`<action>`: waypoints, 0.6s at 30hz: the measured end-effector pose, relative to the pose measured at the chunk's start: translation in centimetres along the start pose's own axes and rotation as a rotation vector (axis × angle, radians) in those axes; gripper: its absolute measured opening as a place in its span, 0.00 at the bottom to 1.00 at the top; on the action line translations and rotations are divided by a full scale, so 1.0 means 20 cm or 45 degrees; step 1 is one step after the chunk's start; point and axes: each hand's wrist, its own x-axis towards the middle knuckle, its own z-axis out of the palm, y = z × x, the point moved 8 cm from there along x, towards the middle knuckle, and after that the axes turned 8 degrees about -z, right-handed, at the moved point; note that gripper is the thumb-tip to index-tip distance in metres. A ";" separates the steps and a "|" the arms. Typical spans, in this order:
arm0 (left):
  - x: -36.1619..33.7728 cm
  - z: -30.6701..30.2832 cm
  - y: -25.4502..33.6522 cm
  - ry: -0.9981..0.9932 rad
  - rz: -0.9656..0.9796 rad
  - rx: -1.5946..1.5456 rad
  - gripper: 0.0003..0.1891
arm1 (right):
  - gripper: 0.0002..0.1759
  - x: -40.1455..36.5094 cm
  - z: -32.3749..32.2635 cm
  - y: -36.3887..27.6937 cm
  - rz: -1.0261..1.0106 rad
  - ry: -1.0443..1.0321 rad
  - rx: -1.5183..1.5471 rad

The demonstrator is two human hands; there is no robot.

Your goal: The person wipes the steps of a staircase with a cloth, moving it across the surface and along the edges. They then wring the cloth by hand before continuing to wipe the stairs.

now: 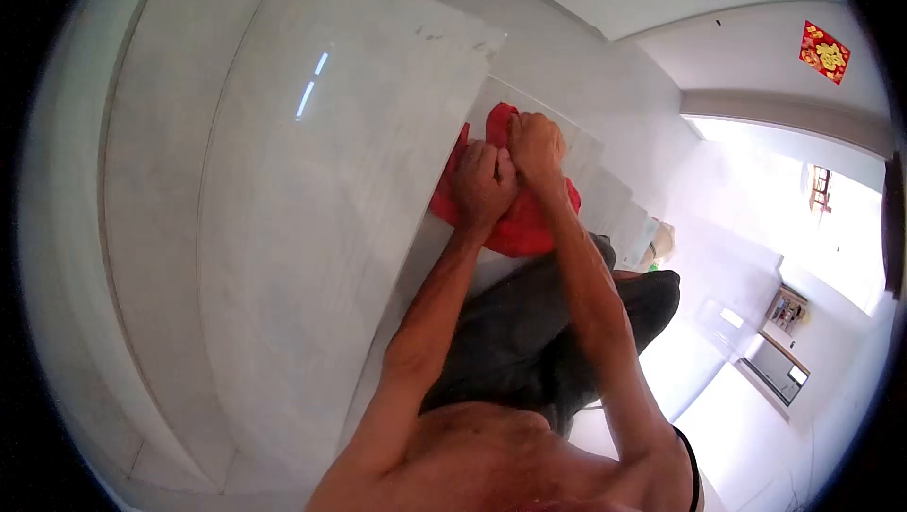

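Observation:
A bright red cloth [520, 234] is bunched up over a pale stone step in front of my knees. My left hand [484, 183] is closed on it, knuckles up, with red fabric showing on both sides. Close beside it, my right hand [537, 145] also grips the cloth, and a red fold sticks out past its thumb side. The two hands nearly touch. What lies under the cloth is hidden.
A broad glossy marble step [312, 181] rises on my left. Further steps [605, 196] descend to the right along a white wall [624, 96]. My legs in dark trousers [520, 332] are bent just below the hands. A red diamond-shaped decoration [825, 53] hangs at upper right.

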 end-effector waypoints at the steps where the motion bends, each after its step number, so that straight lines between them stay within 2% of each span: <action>1: 0.01 -0.02 0.00 -0.002 0.017 0.000 0.13 | 0.22 0.02 -0.01 -0.04 -0.082 0.085 -0.012; 2: 0.06 -0.04 0.02 0.013 0.044 -0.006 0.13 | 0.23 0.07 -0.05 -0.11 -0.179 0.184 -0.030; 3: 0.37 0.14 0.01 0.095 0.246 -0.106 0.13 | 0.22 0.44 -0.19 -0.12 -0.227 0.338 -0.063; 4: 0.37 0.09 -0.02 0.103 0.234 -0.079 0.14 | 0.21 0.47 -0.14 -0.19 -0.230 0.242 -0.054; 5: 0.22 -0.12 -0.09 0.060 0.129 0.068 0.14 | 0.21 0.45 -0.09 -0.25 -0.237 0.233 0.001; 6: 0.40 -0.05 -0.09 0.083 0.245 0.013 0.14 | 0.20 0.45 -0.03 -0.31 -0.243 0.224 0.056; 8: 0.26 -0.04 -0.09 0.019 0.136 0.021 0.15 | 0.19 0.16 -0.01 -0.19 -0.215 0.284 0.095; 11: 0.36 -0.08 -0.08 0.046 0.158 0.042 0.17 | 0.19 0.38 -0.06 -0.32 -0.203 0.278 0.175; 12: 0.36 -0.09 -0.08 0.077 0.163 0.045 0.17 | 0.19 0.45 0.01 -0.32 -0.129 0.171 0.082; 15: 0.36 -0.06 -0.10 0.081 0.177 0.016 0.17 | 0.20 0.27 0.01 -0.30 -0.297 0.230 -0.011; 18: 0.31 -0.08 -0.13 0.021 0.122 0.024 0.16 | 0.20 0.31 0.01 -0.29 -0.239 0.245 0.092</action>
